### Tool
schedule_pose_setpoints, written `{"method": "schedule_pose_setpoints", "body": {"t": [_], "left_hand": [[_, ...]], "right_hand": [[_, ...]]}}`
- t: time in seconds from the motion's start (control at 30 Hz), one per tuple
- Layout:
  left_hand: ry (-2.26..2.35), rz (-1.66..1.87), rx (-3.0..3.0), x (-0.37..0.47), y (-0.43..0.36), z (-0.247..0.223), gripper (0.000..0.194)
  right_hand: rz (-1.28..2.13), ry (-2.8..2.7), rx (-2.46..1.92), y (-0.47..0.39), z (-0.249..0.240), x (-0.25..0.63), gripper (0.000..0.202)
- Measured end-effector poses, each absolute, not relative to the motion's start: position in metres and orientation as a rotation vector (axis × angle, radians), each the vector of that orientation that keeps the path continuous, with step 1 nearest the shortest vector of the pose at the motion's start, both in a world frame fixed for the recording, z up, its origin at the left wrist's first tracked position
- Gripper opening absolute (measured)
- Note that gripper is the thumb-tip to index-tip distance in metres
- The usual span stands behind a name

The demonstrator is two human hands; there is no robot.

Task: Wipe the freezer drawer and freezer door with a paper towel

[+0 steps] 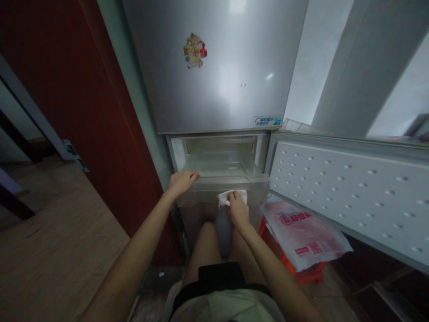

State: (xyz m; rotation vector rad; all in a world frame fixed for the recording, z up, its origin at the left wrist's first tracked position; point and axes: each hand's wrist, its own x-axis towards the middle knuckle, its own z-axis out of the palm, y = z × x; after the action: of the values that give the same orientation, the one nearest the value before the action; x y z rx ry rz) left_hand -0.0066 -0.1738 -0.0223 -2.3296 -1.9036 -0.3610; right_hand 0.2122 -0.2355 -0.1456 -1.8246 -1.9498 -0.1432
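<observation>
Drawer (206, 184): clear plastic, drawn partway out of the lower fridge compartment, directly before the person; its front stands above the knees.
White cloth (223, 198): bunched, in the right hand (239, 209), lying against the drawer's front panel, right of its middle.
Right hand: closed on the cloth, fingers pinching it to the panel.
Left hand (182, 182): fingers curled over the left end of the drawer's top rim, gripping it.
Lower fridge door (335, 188): swung open to the right; pale inner panel with rows of raised dimples.
Upper fridge door (221, 89): silver, closed; carries a food-picture sticker (194, 51) at upper left and a blue-and-white label (267, 121) at its lower right corner.
Plastic bag (308, 237): whitish with red print, spread over an orange stool (310, 273), below the open lower door.
Red-brown door (110, 120): left of the fridge, with a metal fitting (76, 155) on its edge.
Person's lap: bare knees (208, 237) bent under the drawer; pale green garment (228, 306), with a dark object (221, 276) at the waist, its kind unclear.
</observation>
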Motion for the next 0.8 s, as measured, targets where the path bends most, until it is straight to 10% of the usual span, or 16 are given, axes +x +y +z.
{"method": "schedule_pose_setpoints", "body": {"t": [0.8], "left_hand": [[-1.892,-0.352,-2.327,-0.005,-0.177,-0.020,0.057]], "right_hand": [[0.004,-2.185,-1.573,-0.225,-0.150,0.124,0.025]]}}
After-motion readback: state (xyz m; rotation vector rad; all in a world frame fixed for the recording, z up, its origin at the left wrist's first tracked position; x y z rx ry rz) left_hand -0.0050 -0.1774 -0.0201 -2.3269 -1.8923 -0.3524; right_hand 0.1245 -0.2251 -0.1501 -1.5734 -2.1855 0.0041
